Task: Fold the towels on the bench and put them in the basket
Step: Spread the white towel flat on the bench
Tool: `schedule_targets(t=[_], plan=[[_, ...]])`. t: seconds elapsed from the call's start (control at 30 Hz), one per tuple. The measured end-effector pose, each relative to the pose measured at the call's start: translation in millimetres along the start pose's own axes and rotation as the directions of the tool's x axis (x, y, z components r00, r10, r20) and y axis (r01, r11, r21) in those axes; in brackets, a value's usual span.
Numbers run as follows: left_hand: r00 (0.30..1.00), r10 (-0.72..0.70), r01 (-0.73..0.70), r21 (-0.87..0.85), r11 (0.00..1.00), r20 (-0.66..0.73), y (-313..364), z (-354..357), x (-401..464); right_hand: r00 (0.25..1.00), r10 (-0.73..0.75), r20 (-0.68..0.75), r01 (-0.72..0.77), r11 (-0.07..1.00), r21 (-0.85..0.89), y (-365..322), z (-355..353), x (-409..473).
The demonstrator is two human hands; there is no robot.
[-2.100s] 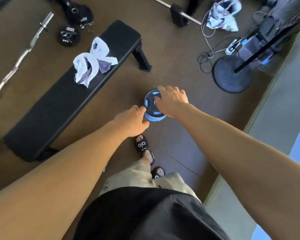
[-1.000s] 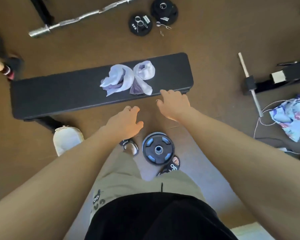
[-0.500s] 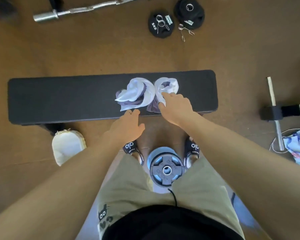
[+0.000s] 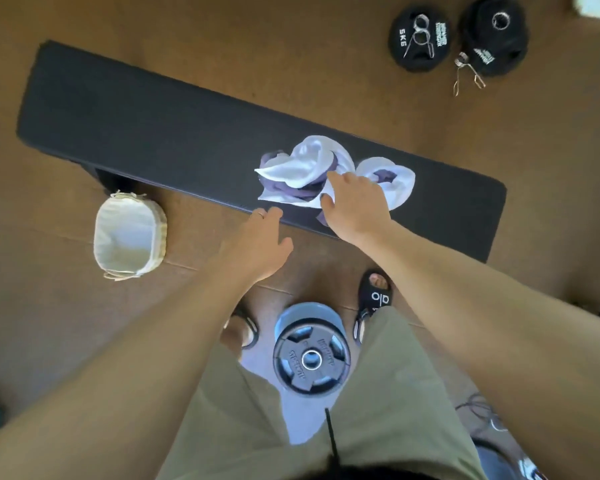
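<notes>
Right hand (image 4: 355, 206): palm down on crumpled towels (image 4: 305, 168), fingers lying loosely over the cloth near its middle; pinch or mere rest on the fabric not discernible. Left hand (image 4: 257, 244): fingers relaxed and extended, holding nothing, fingertips at near edge of bench (image 4: 153, 133), just left of the cloth.

Towels: white and purple, unfolded, bunched in two lobes on right half of the black padded bench, one lobe left of right hand, the other partly behind it. Number of towels in heap not clear.

Basket (image 4: 129, 235): white-lined wicker, on brown floor (image 4: 291, 46) near left end of bench, on the near side, well apart from the towels.

Dark weight plate with blue inserts (image 4: 310, 358): flat on floor between two feet in black sandals (image 4: 374, 299). Two black weight plates (image 4: 420, 38) with metal spring clips (image 4: 466, 76) beyond the bench, upper right. Olive shorts in lower frame.
</notes>
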State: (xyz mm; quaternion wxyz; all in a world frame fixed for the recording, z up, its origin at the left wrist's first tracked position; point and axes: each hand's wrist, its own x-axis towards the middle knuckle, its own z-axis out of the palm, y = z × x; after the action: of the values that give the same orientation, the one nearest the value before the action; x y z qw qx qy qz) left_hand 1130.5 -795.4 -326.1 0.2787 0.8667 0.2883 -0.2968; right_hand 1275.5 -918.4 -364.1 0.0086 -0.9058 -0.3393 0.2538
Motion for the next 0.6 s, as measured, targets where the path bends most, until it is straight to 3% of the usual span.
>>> schedule_targets(t=[0.37, 0.47, 0.6], plan=[[0.996, -0.026, 0.016, -0.116, 0.993, -0.082, -78.4, 0.0, 54.5, 0.972, -0.059, -0.228, 0.051, 0.998, -0.038, -55.9, 47.7, 57.8], [0.986, -0.003, -0.024, -0.163, 0.986, -0.166, -90.1, 20.0, 97.6, 0.944, -0.154, -0.292, 0.131, 0.987, -0.094, -59.0, 76.2, 101.6], [0.931, 0.105, -0.178, -0.186, 0.966, -0.349, -90.8, 37.5, 156.2, 0.890, -0.209, -0.405, 0.159, 0.975, -0.154, -44.2, 103.6, 152.4]])
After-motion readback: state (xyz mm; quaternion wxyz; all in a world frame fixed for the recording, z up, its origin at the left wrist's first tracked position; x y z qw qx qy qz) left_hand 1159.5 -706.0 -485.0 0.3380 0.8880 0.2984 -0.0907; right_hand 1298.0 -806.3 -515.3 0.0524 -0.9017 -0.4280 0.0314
